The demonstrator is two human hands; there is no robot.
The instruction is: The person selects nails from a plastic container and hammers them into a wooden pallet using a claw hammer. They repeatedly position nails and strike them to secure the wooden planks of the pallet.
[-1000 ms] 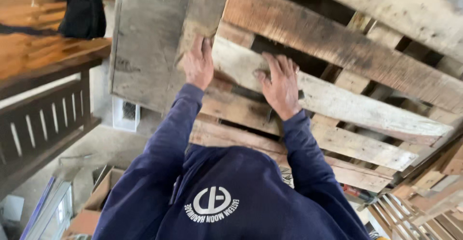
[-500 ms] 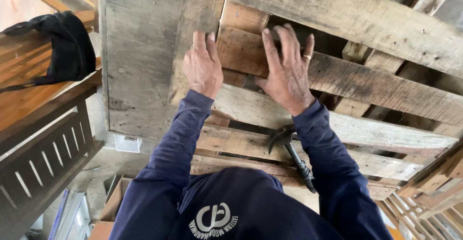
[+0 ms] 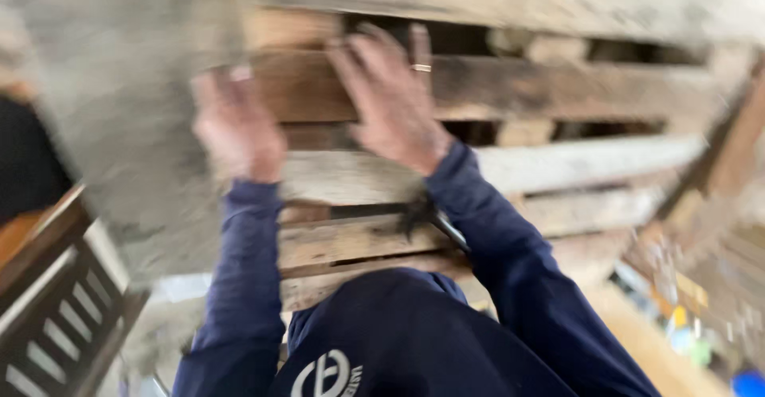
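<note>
Though the frame is badly smeared, we can see both our hands raised against the pallet in front of us, palms flat on its weathered slats. Our right hand, ring on one finger, is spread wide over a brown slat that runs sideways, its long axis stretching away to the right of that hand. Our left hand lies open too, just left of the right one and slightly lower, at the slat's left end where a grey board rises beside it. Neither hand grips anything; the fingers press on wood, as far as the blur lets us tell. Just below our right wrist a dark hammer lies against the lower slats, nearer the right hand than the left.
</note>
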